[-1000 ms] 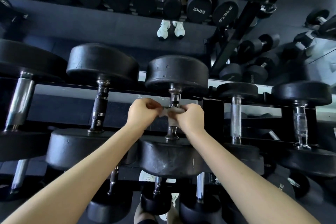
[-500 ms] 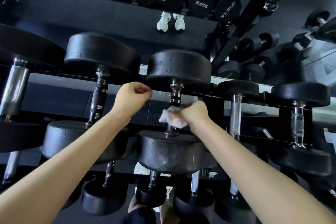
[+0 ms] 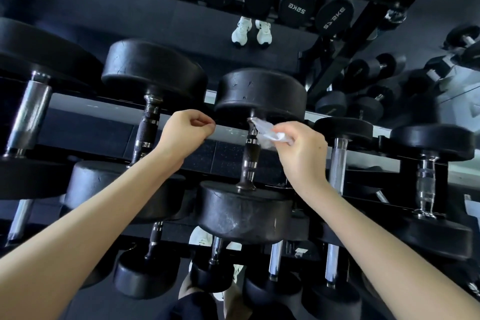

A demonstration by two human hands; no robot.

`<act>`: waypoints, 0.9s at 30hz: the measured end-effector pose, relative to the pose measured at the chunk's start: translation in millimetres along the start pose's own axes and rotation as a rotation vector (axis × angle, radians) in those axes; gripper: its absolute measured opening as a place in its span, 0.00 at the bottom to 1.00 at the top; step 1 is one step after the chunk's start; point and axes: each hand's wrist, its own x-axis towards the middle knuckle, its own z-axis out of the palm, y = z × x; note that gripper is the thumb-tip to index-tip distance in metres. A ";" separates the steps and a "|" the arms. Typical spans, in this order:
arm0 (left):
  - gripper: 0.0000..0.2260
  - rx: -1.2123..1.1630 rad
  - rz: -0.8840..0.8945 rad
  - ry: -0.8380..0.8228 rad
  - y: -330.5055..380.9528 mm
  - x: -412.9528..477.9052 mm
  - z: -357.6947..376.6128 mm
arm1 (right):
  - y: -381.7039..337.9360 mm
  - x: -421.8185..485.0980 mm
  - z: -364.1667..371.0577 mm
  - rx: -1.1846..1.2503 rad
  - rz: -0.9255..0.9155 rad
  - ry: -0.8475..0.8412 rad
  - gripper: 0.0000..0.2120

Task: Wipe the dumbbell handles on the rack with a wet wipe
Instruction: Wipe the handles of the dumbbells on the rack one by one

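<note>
Head view: my right hand (image 3: 301,148) pinches the limp, light wet wipe (image 3: 267,135) atop the stiff knurled handle (image 3: 251,153), left hand (image 3: 184,135) curled empty; best wrapped round mid-handle.

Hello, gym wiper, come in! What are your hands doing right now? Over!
Left hand curled, holding nothing. Right hand pinches wet wipe at top of middle dumbbell handle. Nothing in the way of the handle.

Left grip (image 3: 185,132) off the wet wipe (image 3: 270,135) and away to left of centre, curled on nothing, right grip (image 3: 301,148) alone slides the wipe up the handle (image 3: 250,153), now pinching it at the top end
</note>
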 end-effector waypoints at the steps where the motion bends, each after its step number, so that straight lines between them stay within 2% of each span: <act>1: 0.07 0.009 0.006 -0.002 -0.6 -1.8 -0.2 | 0.9 2.3 5.5 -0.073 -0.150 0.003 0.11; 3: 0.05 0.026 0.035 -0.026 -0.5 -8.6 1.8 | 14.2 6.2 19.4 -0.210 -0.446 -0.084 0.10; 5: 0.04 0.057 0.086 -0.074 -1.2 -16.5 8.6 | 26.2 4.8 30.1 -0.278 -0.602 -0.234 0.09; 7: 0.04 0.043 0.088 -0.123 -5.4 -21.1 18.6 | 30.1 -0.3 30.0 -0.249 -0.593 -0.356 0.11; 10: 0.04 -0.092 -0.022 -0.182 -11.8 -22.4 34.0 | 31.2 -5.5 17.1 -0.231 -0.571 -0.540 0.23; 12: 0.05 -0.215 -0.085 -0.209 -11.9 -22.3 41.7 | 33.8 -6.3 7.6 -0.202 -0.502 -0.641 0.26; 14: 0.02 -0.275 -0.109 -0.220 -9.8 -22.3 47.2 | 36.5 -8.4 4.8 -0.108 -0.366 -0.621 0.26; 17: 0.02 -0.248 -0.123 -0.197 -9.3 -19.9 51.2 | 32.6 -11.6 8.3 0.025 -0.150 -0.382 0.20; 19: 0.07 -0.225 -0.136 -0.189 -11.1 -18.9 53.7 | 30.5 -12.7 12.2 -0.054 -0.119 -0.232 0.13; 21: 0.14 -0.121 -0.103 -0.169 -12.7 -17.8 56.4 | 28.0 -15.8 15.8 -0.145 -0.090 -0.154 0.07; 24: 0.14 0.140 0.023 -0.075 -11.2 -19.7 60.8 | 18.4 -22.2 16.3 -0.072 0.106 -0.261 0.08; 27: 0.07 0.236 0.071 -0.001 -9.7 -22.0 66.3 | 11.0 -23.9 21.3 -0.030 0.280 -0.303 0.08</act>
